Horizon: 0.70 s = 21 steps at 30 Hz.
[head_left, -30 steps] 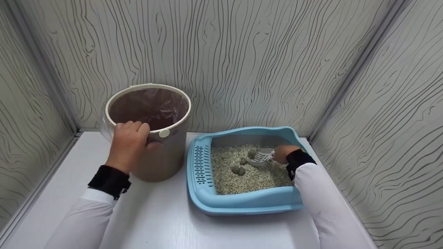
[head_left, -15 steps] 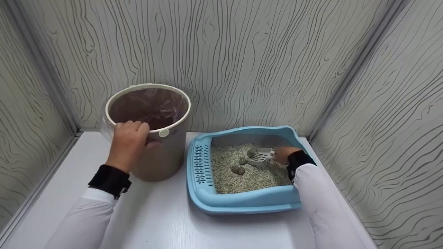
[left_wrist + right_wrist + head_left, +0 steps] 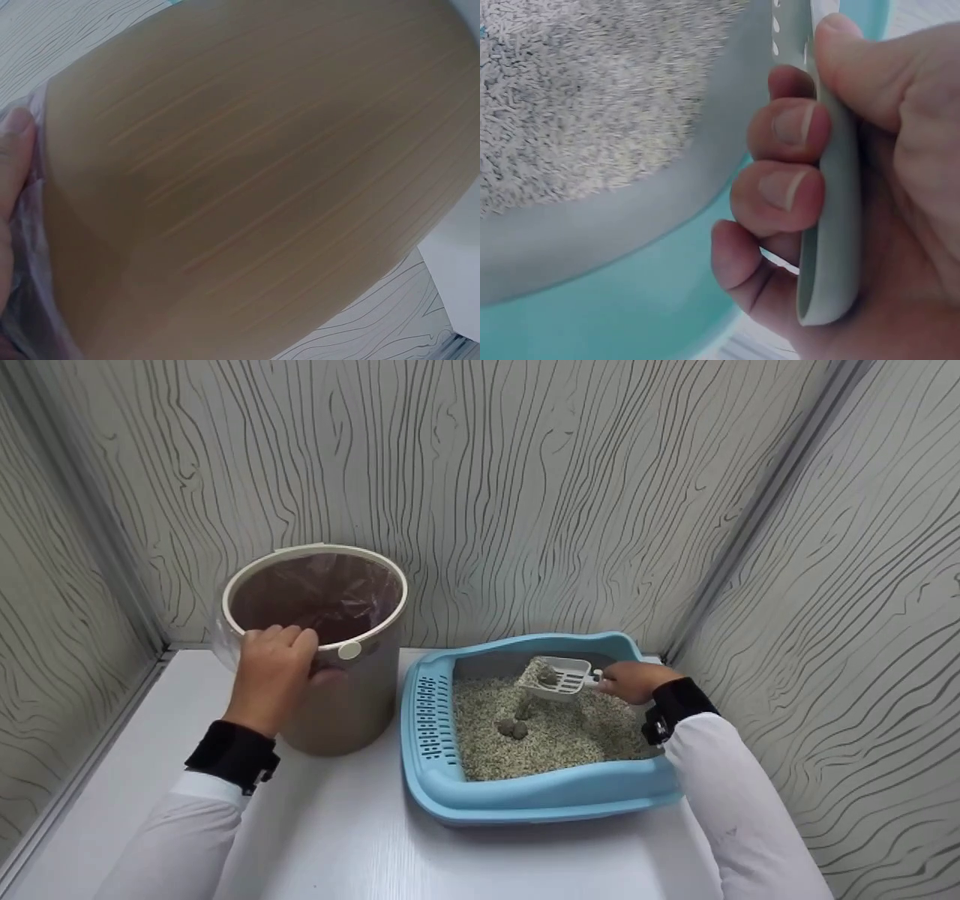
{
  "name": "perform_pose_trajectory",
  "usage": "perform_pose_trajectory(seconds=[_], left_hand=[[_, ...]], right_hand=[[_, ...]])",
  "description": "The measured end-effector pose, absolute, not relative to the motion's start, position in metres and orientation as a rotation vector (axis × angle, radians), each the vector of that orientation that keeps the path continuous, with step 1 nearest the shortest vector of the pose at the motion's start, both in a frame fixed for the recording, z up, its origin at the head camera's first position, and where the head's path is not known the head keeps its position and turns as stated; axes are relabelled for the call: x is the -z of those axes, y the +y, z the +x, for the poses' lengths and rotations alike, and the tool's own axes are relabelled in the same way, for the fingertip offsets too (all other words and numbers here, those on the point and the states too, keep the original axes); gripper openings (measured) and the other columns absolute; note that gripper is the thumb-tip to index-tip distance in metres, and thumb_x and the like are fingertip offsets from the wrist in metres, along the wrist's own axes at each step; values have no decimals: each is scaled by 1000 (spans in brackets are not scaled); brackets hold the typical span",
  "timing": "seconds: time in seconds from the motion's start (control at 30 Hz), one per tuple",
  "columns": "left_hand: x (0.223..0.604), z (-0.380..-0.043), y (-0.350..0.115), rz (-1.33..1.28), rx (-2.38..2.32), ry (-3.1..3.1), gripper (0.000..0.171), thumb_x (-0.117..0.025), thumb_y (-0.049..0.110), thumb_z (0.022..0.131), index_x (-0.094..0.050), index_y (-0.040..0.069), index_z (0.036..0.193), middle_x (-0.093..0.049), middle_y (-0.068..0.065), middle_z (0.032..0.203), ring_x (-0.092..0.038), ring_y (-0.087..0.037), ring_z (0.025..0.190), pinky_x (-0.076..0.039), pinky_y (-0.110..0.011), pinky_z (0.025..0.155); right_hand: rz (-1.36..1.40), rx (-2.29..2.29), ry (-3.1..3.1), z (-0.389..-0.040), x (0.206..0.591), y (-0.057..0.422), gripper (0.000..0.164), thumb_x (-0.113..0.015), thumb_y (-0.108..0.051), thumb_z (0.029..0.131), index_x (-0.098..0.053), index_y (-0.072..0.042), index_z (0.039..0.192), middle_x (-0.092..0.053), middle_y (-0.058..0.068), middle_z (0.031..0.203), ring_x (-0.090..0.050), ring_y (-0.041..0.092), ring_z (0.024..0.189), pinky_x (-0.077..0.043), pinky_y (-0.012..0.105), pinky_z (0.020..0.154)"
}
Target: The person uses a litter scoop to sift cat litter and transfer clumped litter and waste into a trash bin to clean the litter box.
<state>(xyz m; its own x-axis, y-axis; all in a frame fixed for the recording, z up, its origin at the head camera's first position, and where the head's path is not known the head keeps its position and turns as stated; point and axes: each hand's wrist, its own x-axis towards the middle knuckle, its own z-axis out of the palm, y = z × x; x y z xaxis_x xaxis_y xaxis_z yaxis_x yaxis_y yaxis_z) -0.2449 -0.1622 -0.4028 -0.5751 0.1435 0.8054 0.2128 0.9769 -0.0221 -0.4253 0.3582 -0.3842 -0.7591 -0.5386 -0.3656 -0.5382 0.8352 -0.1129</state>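
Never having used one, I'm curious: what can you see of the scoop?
The scoop is pale grey, apparently plastic, with a slotted head and a hollow handle gripped by the right hand. Held above the litter in the blue tray, the head carries a clump and loose grains.

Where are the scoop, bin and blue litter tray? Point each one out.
Scoop (image 3: 573, 667), head view, on its slotted head.
Bin (image 3: 345, 701), head view, on its outer wall.
Blue litter tray (image 3: 544, 793), head view, on its near wall.
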Motion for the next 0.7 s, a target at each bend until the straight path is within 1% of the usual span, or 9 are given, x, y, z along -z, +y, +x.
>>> perform_pose_trajectory(seconds=[0.07, 0.1, 0.13, 0.2, 0.3, 0.53, 0.6, 0.7], left_hand=[[403, -245, -162, -249, 81, -2195, 60, -94, 43, 58, -51, 6, 79, -60, -13, 72, -57, -37, 71, -41, -48, 69], [403, -245, -162, -248, 76, -2198, 60, -94, 43, 58, -52, 6, 80, -60, -13, 73, -58, -37, 71, -41, -49, 69], [403, -245, -162, -245, 76, -2201, 60, -95, 43, 58, -52, 6, 80, -61, -13, 73, -58, -37, 72, -41, -48, 69], [402, -244, -162, -238, 81, -2208, 60, -95, 42, 59, -52, 6, 80, -61, -14, 73, -58, -38, 72, -41, -49, 70], [402, -243, -162, -227, 94, -2217, 60, -96, 41, 59, -52, 6, 80, -61, -14, 73, -58, -38, 73, -42, -49, 71], [401, -242, -161, -228, 109, -2222, 60, -95, 43, 60, -51, 7, 79, -62, -14, 73, -58, -38, 73, -42, -50, 72], [402, -242, -161, -229, 111, -2217, 60, -95, 43, 59, -51, 7, 78, -61, -14, 73, -58, -38, 73, -42, -50, 72], [402, -243, -160, -234, 110, -2211, 61, -95, 43, 59, -51, 6, 78, -61, -14, 73, -58, -38, 72, -42, -50, 71]], right_hand=[[-855, 28, 2632, -423, 380, 361, 36, -44, -30, 112, -64, 0, 117, -66, 14, 103, -64, 28, 93, -49, 44, 84], [-880, 41, 2636, -422, 378, 362, 33, -45, -31, 112, -64, -3, 110, -63, 9, 95, -60, 23, 84, -46, 41, 79], [-897, 61, 2638, -420, 375, 363, 31, -45, -31, 112, -62, -6, 104, -58, 6, 89, -54, 19, 79, -43, 38, 75], [-937, 103, 2647, -415, 371, 365, 29, -46, -30, 111, -61, -9, 98, -54, 1, 84, -49, 14, 75, -40, 35, 73], [-998, 168, 2653, -408, 366, 368, 28, -46, -29, 111, -58, -11, 95, -53, 0, 83, -47, 13, 72, -39, 34, 71], [-1032, 345, 2673, -394, 363, 376, 27, -46, -30, 112, -57, -11, 98, -52, -1, 83, -46, 12, 72, -38, 34, 73], [-1032, 402, 2665, -392, 364, 378, 28, -46, -30, 112, -57, -9, 99, -51, -1, 82, -44, 11, 69, -38, 33, 71], [-1012, 479, 2651, -389, 366, 379, 28, -45, -31, 112, -57, -9, 100, -48, -3, 78, -41, 8, 63, -37, 30, 67]])
